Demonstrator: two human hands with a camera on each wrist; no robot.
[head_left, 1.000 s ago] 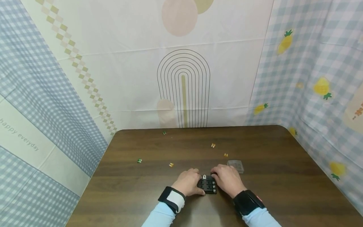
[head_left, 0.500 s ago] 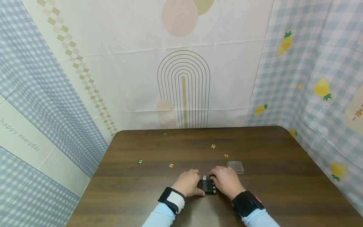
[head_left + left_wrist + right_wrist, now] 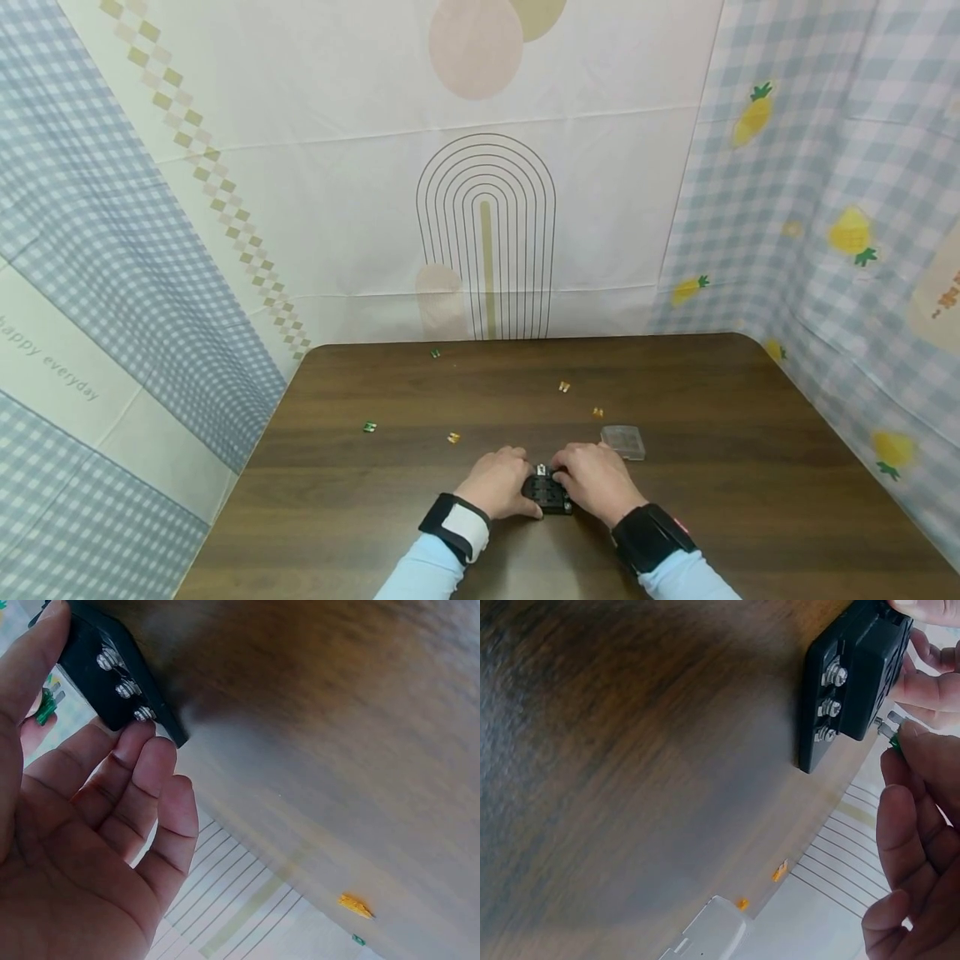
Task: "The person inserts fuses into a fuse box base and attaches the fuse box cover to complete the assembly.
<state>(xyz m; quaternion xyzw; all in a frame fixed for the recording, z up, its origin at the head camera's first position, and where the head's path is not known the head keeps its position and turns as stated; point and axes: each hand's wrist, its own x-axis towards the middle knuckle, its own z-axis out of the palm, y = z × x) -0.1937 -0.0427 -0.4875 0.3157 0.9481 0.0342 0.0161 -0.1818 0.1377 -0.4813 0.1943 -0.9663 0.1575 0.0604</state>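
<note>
A black fuse block (image 3: pixel 546 493) with a row of screw terminals along its side lies on the wooden table between both hands. My left hand (image 3: pixel 495 483) grips its left side; the left wrist view shows the thumb on top and fingertips against the edge by the screws (image 3: pixel 127 690). Over the block's far right part, my right hand (image 3: pixel 596 479) pinches a green blade fuse (image 3: pixel 895 740) between thumb and index finger. The fuse's metal prongs point toward the block, close to its edge in the right wrist view. Fingers hide the fuse from the head view.
Orange blade fuses (image 3: pixel 453 437) lie scattered beyond the hands, others being farther right (image 3: pixel 564 387). Green fuses (image 3: pixel 369 427) lie at the left and near the back edge. A clear plastic case piece (image 3: pixel 624 443) sits just beyond the right hand. Patterned cloth hangs behind the table.
My right hand has shifted slightly left and nearer, its fingertips now farther over the fuse block. The left hand keeps its hold in place.
</note>
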